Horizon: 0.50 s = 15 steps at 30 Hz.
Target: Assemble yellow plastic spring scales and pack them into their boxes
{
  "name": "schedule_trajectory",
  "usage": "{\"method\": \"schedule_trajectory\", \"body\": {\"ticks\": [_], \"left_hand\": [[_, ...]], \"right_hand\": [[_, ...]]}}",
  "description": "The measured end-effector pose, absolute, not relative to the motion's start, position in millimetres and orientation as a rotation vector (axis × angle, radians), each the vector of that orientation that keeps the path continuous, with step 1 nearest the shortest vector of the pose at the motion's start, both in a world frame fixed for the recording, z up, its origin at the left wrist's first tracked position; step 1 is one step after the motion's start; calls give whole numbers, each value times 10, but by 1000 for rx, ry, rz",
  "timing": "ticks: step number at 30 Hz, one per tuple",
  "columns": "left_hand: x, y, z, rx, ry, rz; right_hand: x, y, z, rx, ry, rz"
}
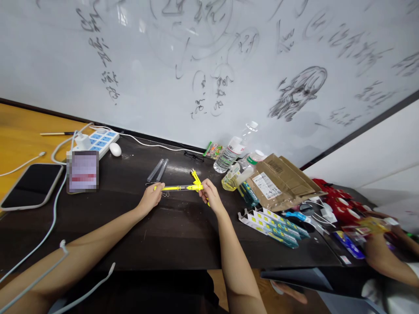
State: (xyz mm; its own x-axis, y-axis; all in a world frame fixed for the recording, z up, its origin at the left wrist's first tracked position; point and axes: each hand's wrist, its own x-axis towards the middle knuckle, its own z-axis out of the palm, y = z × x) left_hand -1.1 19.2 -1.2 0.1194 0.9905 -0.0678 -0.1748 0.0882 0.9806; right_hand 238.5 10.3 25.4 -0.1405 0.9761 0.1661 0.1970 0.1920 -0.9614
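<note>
My left hand [152, 195] is closed in a pinch on the left end of a slim yellow pen [178, 188] with a clear middle. The pen lies level between my two hands, above the dark table. My right hand [211, 196] is closed around a small bunch of yellow pens [196, 178], and the level pen's other end meets this bunch. Fingers hide how many pens are in the bunch. Just beyond my left hand lie two clear plastic tubes [160, 170]. A thin looped band or wire [166, 194] shows beside the left fingers.
At the right are bottles [229, 153], a cardboard package [278, 179] and open teal-and-white boxes [271, 226]. At the left, a phone [32, 186], a power strip [104, 141] and white cables surround a blurred-out screen. A co-worker's arm [382, 253] reaches in at far right.
</note>
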Motion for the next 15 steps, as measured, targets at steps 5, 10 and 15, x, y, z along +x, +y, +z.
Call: {"method": "schedule_trajectory", "body": {"ticks": [5, 10, 15], "left_hand": [[-11, 193, -26, 1063, 1027, 1138], [-9, 207, -43, 1043, 1029, 1147], [-11, 204, -33, 1059, 1045, 1146]], "right_hand": [[2378, 108, 242, -1244, -1593, 960], [2390, 110, 235, -1160, -1580, 988], [2370, 102, 239, -1172, -1636, 984]]}}
